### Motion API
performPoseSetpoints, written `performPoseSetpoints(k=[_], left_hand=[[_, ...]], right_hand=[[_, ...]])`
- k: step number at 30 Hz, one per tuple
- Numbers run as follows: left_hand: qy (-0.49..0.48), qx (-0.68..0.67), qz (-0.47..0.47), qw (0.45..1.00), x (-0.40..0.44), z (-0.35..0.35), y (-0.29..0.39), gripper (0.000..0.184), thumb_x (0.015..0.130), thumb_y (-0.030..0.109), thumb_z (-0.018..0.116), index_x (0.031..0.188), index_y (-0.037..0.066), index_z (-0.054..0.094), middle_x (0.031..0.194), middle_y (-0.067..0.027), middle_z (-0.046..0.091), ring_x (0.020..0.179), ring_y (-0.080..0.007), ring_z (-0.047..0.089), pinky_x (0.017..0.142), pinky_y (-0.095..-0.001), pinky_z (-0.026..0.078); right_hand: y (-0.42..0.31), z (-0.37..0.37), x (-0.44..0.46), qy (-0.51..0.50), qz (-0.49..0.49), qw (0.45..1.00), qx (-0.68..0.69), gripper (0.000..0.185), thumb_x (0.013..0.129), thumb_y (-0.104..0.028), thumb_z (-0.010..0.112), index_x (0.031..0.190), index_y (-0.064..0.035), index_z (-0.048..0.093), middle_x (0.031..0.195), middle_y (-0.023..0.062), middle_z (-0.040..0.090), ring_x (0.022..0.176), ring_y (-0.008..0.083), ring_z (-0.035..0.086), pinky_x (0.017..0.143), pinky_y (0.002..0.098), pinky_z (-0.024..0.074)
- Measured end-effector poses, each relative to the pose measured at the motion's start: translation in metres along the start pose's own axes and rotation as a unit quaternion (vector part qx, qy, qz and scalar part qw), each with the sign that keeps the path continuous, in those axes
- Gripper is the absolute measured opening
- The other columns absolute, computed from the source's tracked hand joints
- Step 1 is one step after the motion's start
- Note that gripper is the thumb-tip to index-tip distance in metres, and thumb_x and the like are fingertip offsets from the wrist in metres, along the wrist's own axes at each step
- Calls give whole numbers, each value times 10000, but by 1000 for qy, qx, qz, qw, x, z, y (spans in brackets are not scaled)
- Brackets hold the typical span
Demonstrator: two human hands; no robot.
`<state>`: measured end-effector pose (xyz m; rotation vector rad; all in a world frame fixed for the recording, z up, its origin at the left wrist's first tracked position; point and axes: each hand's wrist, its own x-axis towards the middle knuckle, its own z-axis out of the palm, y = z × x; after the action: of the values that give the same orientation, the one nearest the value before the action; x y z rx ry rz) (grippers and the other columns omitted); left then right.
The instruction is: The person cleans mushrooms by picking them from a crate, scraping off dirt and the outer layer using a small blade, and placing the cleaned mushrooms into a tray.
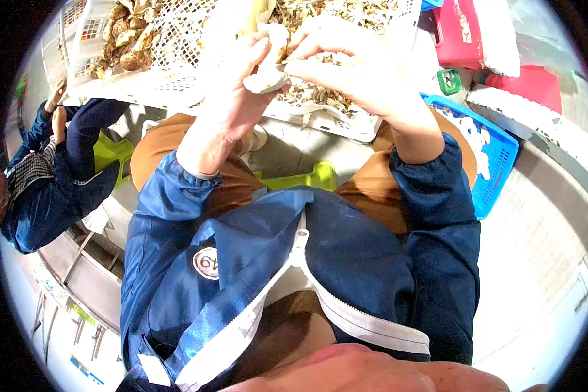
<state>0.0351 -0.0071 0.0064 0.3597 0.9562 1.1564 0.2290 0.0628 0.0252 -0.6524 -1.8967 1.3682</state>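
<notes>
Gripping a pale mushroom (266,80) at 12 o'clock, your left hand (238,88) curls around it. Your right hand (346,65) bends its fingers in at the mushroom's side; glare hides whether they pinch anything. Brown clumps (132,36) lie in a white mesh basket (179,29) at 11 o'clock. At 2 o'clock, 1 blue basket (503,173) holds white pieces (478,140).

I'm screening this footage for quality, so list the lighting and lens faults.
Head view, throughout: harsh glare bleaches the left hand and the right hand, blurring away skin detail; the white basket is blown out beside them; strong wide-lens distortion bows the surroundings inside a black border; the dark jacket is better exposed, its folds readable.
</notes>
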Motion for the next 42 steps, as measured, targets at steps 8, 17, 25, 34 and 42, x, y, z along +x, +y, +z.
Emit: performPoseSetpoints(k=[8,17,25,34,42], left_hand=[[-19,63,25,998,2,0,1,465,991,327,542,1387,97,463,1222,-64,609,1072,-155,605,834,-307,494],[0,10,18,1000,1,5,2,452,989,283,571,1353,39,462,1167,-93,597,1049,-191,603,852,-347,515],[-111,-45,-22,993,6,-13,12,428,1016,309,506,1352,44,494,1086,-83,618,949,-175,583,853,-362,511],[3,241,35,970,6,-5,0,494,809,56,722,1278,42,567,1235,-110,594,1103,-217,597,922,-339,508],[9,144,22,989,6,-1,-2,435,938,234,591,1349,112,519,1304,-48,565,1163,-170,558,979,-360,464]], right_hand=[[-1,6,1,10,-33,992,-121,107,847,-97,705,870,-2,662,879,98,661,827,218,654,748,311,514],[1,18,-1,137,-23,963,-229,77,835,-84,689,856,-12,673,878,100,700,820,221,689,733,318,534],[-11,-19,5,95,-7,971,-218,84,844,-85,674,842,-2,668,813,93,672,759,201,653,692,295,503],[1,-5,-3,-52,-34,988,-140,159,846,-209,662,851,-51,679,862,101,587,835,289,638,715,376,504],[0,9,-2,23,-49,979,-198,117,844,-125,705,884,-19,675,925,107,654,876,259,651,788,340,514]])
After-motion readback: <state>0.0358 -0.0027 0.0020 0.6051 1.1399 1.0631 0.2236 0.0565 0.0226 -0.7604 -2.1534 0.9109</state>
